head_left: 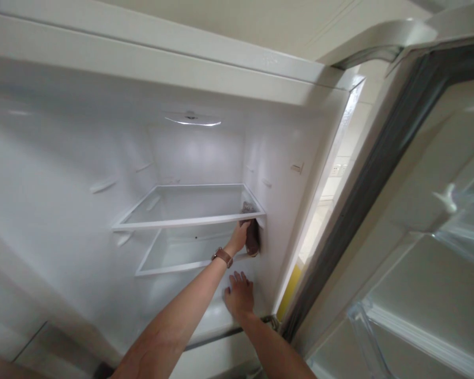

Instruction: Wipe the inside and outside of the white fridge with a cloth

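My left hand [240, 237], with a brown-strapped watch [222, 257] at the wrist, reaches into the open refrigerator. It is closed on the left side of a dark brown, elongated package [253, 238], which stands nearly upright by the right inner wall. Clear crinkled wrapping shows at the package's top, seen through the upper glass shelf [197, 204]; some of my left fingers are hidden. Lower down, my right hand [240, 295] lies open with fingers apart on the white surface at the bottom of the compartment, touching nothing else.
A lower glass shelf [189, 247] sits beneath the upper one, whose white front edge crosses above my left hand. The refrigerator door [411, 210], with a grey gasket and clear racks, stands open on the right. A lamp [191, 120] is on the ceiling inside.
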The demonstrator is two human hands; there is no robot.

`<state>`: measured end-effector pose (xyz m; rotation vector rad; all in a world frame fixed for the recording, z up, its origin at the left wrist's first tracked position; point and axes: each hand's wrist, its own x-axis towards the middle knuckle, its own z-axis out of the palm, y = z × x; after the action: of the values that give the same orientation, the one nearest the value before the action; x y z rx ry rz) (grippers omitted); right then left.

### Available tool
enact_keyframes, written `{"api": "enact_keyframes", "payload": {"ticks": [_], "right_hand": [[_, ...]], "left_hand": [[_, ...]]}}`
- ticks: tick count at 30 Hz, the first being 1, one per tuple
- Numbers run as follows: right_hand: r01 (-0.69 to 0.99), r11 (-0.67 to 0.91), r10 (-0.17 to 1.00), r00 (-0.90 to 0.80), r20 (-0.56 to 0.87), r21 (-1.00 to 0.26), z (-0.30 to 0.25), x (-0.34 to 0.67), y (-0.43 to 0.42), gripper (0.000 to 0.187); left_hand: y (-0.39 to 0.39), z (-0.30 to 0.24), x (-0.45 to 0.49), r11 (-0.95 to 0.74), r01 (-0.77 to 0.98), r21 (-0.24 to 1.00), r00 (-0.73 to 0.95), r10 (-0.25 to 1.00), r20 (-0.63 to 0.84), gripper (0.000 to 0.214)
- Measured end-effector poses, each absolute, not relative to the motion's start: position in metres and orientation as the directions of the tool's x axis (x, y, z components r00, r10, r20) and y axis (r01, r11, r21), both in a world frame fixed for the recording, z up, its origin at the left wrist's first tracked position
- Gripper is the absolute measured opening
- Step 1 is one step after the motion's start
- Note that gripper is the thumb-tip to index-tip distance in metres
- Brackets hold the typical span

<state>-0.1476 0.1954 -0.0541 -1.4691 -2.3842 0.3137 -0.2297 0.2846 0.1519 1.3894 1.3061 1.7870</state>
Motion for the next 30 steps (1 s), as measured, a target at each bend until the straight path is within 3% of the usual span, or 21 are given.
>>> {"api": "enact_keyframes", "payload": {"ticks": [3, 7, 13, 23, 28, 30], "right_hand": [[0.819, 0.439, 0.898, -0.413, 0.151, -0.37, -0.053, -0.148, 0.195, 0.051], [0.799, 0.441, 0.897, -0.4, 0.186, -0.409, -0.051, -0.149, 0.193, 0.051], [0.796, 0.438, 0.899, -0.399, 0.181, -0.417, -0.05, -0.148, 0.192, 0.05], [0.831, 0.428, 0.904, -0.393, 0.167, -0.357, -0.055, -0.151, 0.196, 0.05], [0.825, 0.431, 0.902, -0.388, 0.188, -0.365, -0.058, -0.151, 0.196, 0.051], [0.816, 0.441, 0.897, -0.393, 0.2, -0.373, -0.061, -0.151, 0.197, 0.052]], "left_hand": [[0.271, 0.141, -0.222, -0.393, 0.121, 0.911, -0.361, 0.838, 0.41, 0.032], [0.253, 0.147, -0.211, -0.561, 0.297, 0.773, -0.179, 0.762, 0.622, 0.041], [0.266, 0.169, -0.217, -0.445, 0.494, 0.747, -0.201, 0.777, 0.597, 0.034], [0.247, 0.156, -0.206, -0.537, 0.378, 0.754, -0.165, 0.762, 0.626, 0.039], [0.254, 0.141, -0.203, -0.482, 0.132, 0.866, -0.24, 0.832, 0.5, 0.046], [0.259, 0.132, -0.206, -0.457, 0.031, 0.889, -0.22, 0.864, 0.452, 0.059]]}}
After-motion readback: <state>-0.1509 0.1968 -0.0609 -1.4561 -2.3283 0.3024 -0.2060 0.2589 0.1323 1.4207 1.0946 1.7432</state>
